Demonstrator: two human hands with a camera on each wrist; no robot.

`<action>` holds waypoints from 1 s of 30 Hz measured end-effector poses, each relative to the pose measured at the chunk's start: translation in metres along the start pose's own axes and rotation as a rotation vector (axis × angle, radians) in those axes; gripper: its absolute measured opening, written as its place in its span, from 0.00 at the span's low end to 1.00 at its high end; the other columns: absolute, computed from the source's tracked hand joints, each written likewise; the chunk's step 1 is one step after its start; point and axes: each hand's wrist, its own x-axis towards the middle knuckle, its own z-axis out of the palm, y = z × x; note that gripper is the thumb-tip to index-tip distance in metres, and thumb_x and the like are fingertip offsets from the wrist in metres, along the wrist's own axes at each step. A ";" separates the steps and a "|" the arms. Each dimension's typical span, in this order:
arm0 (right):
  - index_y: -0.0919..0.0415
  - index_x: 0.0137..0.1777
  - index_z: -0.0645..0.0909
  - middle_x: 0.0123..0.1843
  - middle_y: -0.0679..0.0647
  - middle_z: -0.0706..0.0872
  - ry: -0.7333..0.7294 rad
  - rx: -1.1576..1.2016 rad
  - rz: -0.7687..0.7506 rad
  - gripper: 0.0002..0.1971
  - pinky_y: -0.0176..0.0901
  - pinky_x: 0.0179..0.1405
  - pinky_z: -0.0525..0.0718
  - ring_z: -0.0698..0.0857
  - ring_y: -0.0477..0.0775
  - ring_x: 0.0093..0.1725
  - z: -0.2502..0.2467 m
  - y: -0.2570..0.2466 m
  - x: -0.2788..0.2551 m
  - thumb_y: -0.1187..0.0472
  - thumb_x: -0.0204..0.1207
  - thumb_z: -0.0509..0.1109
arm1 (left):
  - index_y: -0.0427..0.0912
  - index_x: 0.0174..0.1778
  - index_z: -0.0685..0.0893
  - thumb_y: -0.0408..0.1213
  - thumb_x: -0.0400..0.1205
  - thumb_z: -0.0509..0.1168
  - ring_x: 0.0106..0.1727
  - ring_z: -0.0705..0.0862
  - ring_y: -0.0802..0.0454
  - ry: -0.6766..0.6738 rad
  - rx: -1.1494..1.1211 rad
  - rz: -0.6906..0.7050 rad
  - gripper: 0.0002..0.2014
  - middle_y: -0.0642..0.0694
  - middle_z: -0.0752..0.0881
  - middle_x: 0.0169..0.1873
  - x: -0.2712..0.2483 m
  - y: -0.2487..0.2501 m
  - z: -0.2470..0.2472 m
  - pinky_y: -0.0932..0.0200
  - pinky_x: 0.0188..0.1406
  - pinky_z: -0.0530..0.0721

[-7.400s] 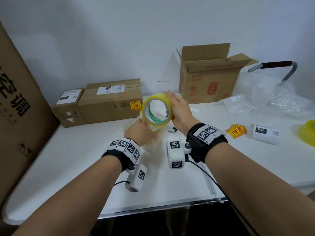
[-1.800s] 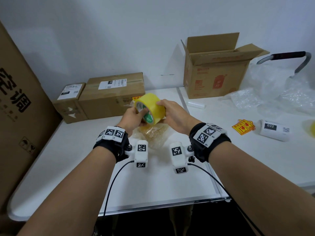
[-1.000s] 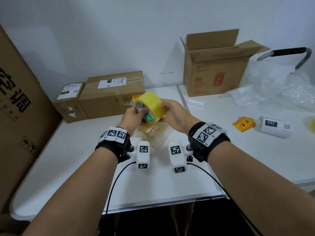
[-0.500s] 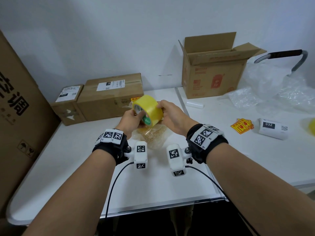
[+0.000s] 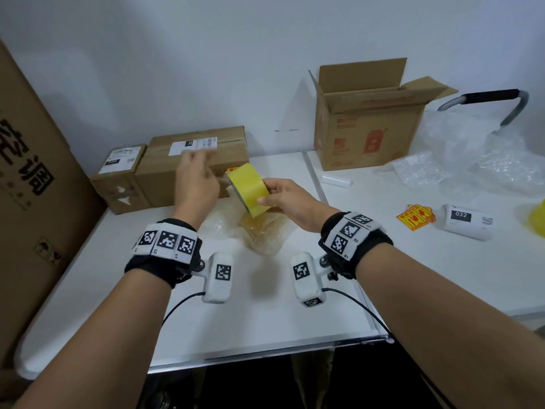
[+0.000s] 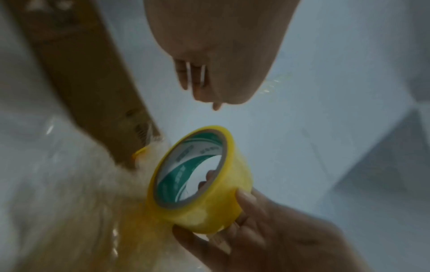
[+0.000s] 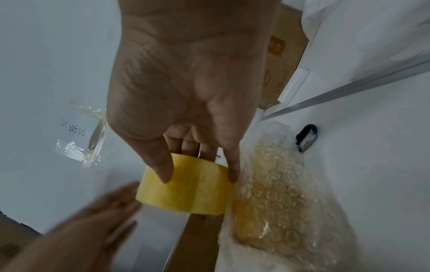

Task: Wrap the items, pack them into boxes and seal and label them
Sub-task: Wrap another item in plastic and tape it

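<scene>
White worktop [image 5: 265,314] against a white wall. On it I log: two sealed boxes [image 5: 188,163] at back left, an open box [image 5: 365,131] at back right, loose bubble wrap [image 5: 483,160] and a label roll [image 5: 469,221] at right, red stickers [image 5: 415,221] beside it, and a wrapped item [image 5: 262,234] at centre. My right hand [image 5: 292,202] grips the tape [image 5: 249,188] above the wrapped item, thumb on its outer face, fingers through the core. My left hand [image 5: 196,184] is raised just left of the tape, blurred, fingers loosely extended, holding nothing I can see.
</scene>
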 end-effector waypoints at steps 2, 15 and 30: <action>0.60 0.61 0.82 0.51 0.55 0.88 0.017 -0.015 -0.020 0.13 0.56 0.66 0.80 0.86 0.55 0.52 0.003 0.000 0.000 0.73 0.80 0.65 | 0.39 0.65 0.85 0.29 0.86 0.59 0.63 0.79 0.45 -0.014 0.037 0.336 0.15 0.41 0.82 0.60 -0.007 0.015 -0.009 0.53 0.63 0.77; 0.57 0.58 0.83 0.51 0.55 0.81 0.086 -0.064 -0.023 0.09 0.49 0.56 0.77 0.80 0.53 0.54 0.012 0.000 0.008 0.66 0.80 0.68 | 0.39 0.47 0.88 0.30 0.78 0.74 0.47 0.80 0.47 -0.027 0.369 0.682 0.05 0.46 0.83 0.47 -0.027 0.013 0.009 0.51 0.32 0.84; 0.55 0.52 0.82 0.43 0.42 0.84 0.130 -0.049 -0.022 0.06 0.49 0.55 0.76 0.81 0.48 0.50 0.014 -0.003 0.007 0.66 0.81 0.67 | 0.41 0.44 0.84 0.28 0.73 0.77 0.42 0.80 0.48 -0.058 0.567 0.578 0.10 0.47 0.82 0.41 -0.024 0.029 0.006 0.60 0.24 0.72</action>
